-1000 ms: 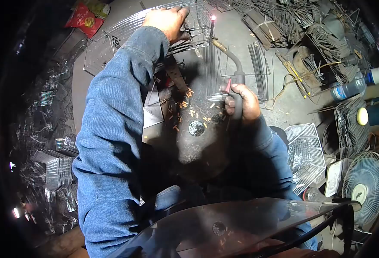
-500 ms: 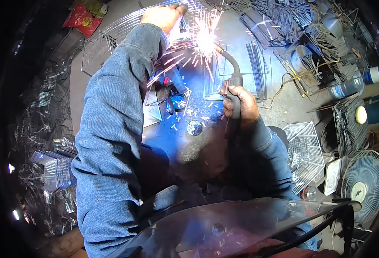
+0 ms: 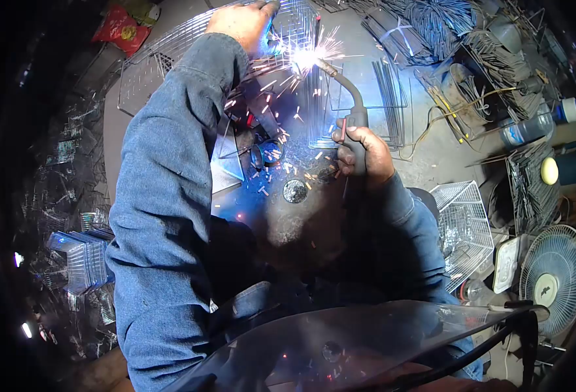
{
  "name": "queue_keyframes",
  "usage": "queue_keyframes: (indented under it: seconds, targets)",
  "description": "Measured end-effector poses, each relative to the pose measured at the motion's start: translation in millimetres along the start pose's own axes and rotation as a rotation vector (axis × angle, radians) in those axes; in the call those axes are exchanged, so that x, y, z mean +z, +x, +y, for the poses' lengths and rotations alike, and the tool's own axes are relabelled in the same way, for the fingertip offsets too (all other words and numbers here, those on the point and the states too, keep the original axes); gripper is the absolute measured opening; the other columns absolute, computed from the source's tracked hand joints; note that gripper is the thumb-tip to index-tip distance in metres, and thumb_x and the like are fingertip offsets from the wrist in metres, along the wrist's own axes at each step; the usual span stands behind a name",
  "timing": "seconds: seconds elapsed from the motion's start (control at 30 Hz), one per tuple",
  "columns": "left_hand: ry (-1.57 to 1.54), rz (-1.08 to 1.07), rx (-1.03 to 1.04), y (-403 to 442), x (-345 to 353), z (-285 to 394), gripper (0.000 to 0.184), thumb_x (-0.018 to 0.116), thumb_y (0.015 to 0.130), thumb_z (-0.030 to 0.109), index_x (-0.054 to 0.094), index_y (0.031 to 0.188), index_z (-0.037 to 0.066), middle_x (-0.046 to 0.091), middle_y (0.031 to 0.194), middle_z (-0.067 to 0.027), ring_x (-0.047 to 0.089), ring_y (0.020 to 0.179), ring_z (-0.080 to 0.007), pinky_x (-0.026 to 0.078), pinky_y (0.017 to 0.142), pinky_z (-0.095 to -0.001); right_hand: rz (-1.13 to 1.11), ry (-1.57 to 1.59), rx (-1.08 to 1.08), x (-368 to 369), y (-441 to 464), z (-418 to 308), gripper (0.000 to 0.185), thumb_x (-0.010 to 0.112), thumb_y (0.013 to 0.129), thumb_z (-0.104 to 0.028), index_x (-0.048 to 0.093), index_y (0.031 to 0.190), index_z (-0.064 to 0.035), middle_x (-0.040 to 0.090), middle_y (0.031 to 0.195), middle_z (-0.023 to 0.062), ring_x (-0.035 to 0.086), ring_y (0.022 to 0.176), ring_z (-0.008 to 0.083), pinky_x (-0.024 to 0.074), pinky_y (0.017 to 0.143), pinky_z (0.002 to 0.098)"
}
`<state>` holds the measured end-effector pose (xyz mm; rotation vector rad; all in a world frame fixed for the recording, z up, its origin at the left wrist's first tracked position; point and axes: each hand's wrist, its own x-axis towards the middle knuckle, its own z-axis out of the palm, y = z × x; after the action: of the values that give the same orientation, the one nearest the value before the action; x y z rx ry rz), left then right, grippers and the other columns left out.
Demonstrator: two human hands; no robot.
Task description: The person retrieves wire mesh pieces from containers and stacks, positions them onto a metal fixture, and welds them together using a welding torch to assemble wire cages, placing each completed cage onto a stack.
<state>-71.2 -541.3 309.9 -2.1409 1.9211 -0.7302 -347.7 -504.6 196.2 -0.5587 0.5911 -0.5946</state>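
My right hand [image 3: 368, 151] is wrapped around the handle of a welding torch [image 3: 348, 88], thumb near its red trigger. The torch's curved neck points up and left, and bright sparks burst at its tip. There the tip meets the right end of a wire mesh basket [image 3: 199, 32]. My left hand [image 3: 241, 27] grips this basket near the same end, its fingers curled over the wires and partly cut off by the top of the view. Glare hides the exact weld spot.
Bundles of metal rods [image 3: 444, 32] lie at the upper right. Bent wire frames [image 3: 389, 104] rest beside the torch. A white wire basket [image 3: 464, 228] and a fan [image 3: 554, 274] stand at right. Several stacked baskets [image 3: 82, 261] sit at left. Small pieces litter the floor around a round metal disc [image 3: 295, 191].
The spark burst has shrunk and shifted slightly down and left, with the torch tip. My left hand and the basket have also moved a little left. Both grips stay the same.
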Motion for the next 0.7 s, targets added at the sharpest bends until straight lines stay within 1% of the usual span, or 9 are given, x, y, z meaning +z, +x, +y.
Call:
queue_keyframes:
  seconds: [0.23,0.37,0.4,0.5,0.57,0.6,0.63,0.67,0.7]
  targets:
    - [0.005,-0.008,0.015,-2,-7,2,0.076,0.070,0.069,0.049,0.044,0.132,0.016,0.056,0.124,-0.0103,0.057,0.110,-0.0274,0.047,0.092,-0.0403,0.089,-0.389,-0.122,15,-8,-2,0.021,0.054,0.080,-0.019,0.052,0.092,-0.0015,0.052,0.064,0.0062,0.043,0.044,0.0127,0.0375,0.040,0.0274]
    - [-0.035,0.042,0.039,-2,-9,2,0.082,0.070,0.067,0.056,0.043,0.133,0.014,0.054,0.126,-0.0127,0.055,0.112,-0.0288,0.046,0.093,-0.0406,0.158,-0.750,-0.163,2,-17,-11,0.019,0.055,0.080,-0.017,0.052,0.089,-0.0008,0.051,0.061,0.0050,0.051,0.047,0.0142,0.0427,0.042,0.0296]
    - [-0.009,-0.003,0.015,-1,-12,1,0.084,0.070,0.067,0.058,0.042,0.133,0.014,0.054,0.126,-0.0141,0.055,0.112,-0.0299,0.046,0.093,-0.0410,0.150,-0.689,-0.196,-5,-23,-3,0.022,0.058,0.079,-0.017,0.052,0.091,0.0002,0.055,0.062,0.0088,0.056,0.048,0.0214,0.0467,0.045,0.0348]
    - [-0.099,-0.126,0.052,17,-6,-12,0.091,0.066,0.069,0.063,0.037,0.136,0.009,0.052,0.126,-0.0197,0.051,0.115,-0.0356,0.043,0.096,-0.0427,0.146,-1.517,-0.610,-24,-58,21,0.028,0.060,0.077,-0.015,0.052,0.098,0.0014,0.060,0.073,0.0153,0.061,0.061,0.0328,0.0507,0.056,0.0406]
    - [-0.263,-0.088,-0.008,12,-28,-25,0.083,0.064,0.074,0.059,0.043,0.131,0.003,0.054,0.124,-0.0211,0.051,0.116,-0.0347,0.041,0.097,-0.0410,0.127,-1.492,-0.493,-23,-106,28,0.045,0.066,0.076,-0.015,0.049,0.112,0.0067,0.061,0.097,0.0209,0.062,0.088,0.0372,0.0499,0.076,0.0402]
    - [-0.187,-0.014,0.074,11,-27,-47,0.068,0.063,0.080,0.050,0.050,0.125,0.001,0.055,0.123,-0.0211,0.052,0.115,-0.0320,0.041,0.097,-0.0389,0.072,-1.386,-0.810,-37,-126,35,0.049,0.065,0.078,-0.017,0.048,0.117,0.0063,0.059,0.105,0.0209,0.061,0.091,0.0341,0.0478,0.084,0.0401]
    - [-0.240,-0.028,0.039,7,-25,-74,0.060,0.062,0.083,0.045,0.055,0.121,-0.001,0.057,0.122,-0.0192,0.055,0.112,-0.0275,0.042,0.094,-0.0355,-0.022,-1.218,-0.685,-37,-156,13,0.045,0.061,0.082,-0.018,0.049,0.118,0.0056,0.058,0.107,0.0199,0.062,0.090,0.0295,0.0472,0.085,0.0370]
    - [-0.433,-0.074,-0.167,-11,-42,-82,0.048,0.060,0.087,0.036,0.058,0.119,0.000,0.057,0.123,-0.0180,0.055,0.114,-0.0238,0.040,0.096,-0.0320,0.160,-0.874,-0.569,-59,-180,14,0.039,0.061,0.081,-0.013,0.051,0.115,0.0049,0.061,0.101,0.0174,0.063,0.089,0.0259,0.0488,0.082,0.0344]
    - [-0.625,-0.083,-0.138,-21,-30,-119,0.038,0.058,0.090,0.027,0.059,0.118,0.001,0.058,0.122,-0.0166,0.055,0.113,-0.0213,0.039,0.096,-0.0303,0.314,-0.523,-0.469,-82,-201,17,0.034,0.061,0.081,-0.007,0.053,0.112,0.0041,0.064,0.095,0.0149,0.064,0.089,0.0224,0.0504,0.079,0.0318]
